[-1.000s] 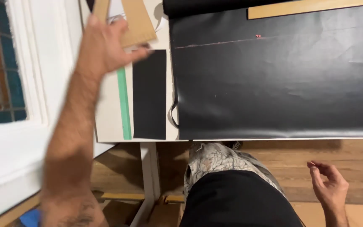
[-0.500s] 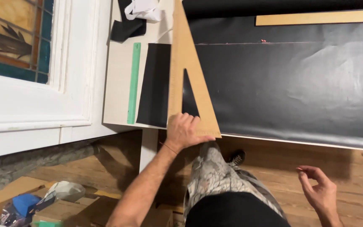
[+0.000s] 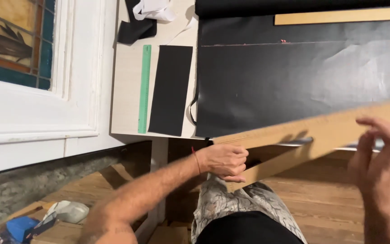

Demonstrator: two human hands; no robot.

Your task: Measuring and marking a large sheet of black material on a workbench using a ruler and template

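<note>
Fabric (image 3: 294,81), black, covers most of the tabletop (image 3: 125,90), and the wooden triangle (image 3: 321,131) has swung down along its near edge, left hand (image 3: 224,160) closed on its tip, right hand (image 3: 378,151) open beside it.

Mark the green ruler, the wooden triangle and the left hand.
green ruler (image 3: 144,88), head view, middle of its length.
wooden triangle (image 3: 339,126), head view, upper bar near the table edge.
left hand (image 3: 224,161), head view, back of the hand gripping the triangle's corner.
</note>
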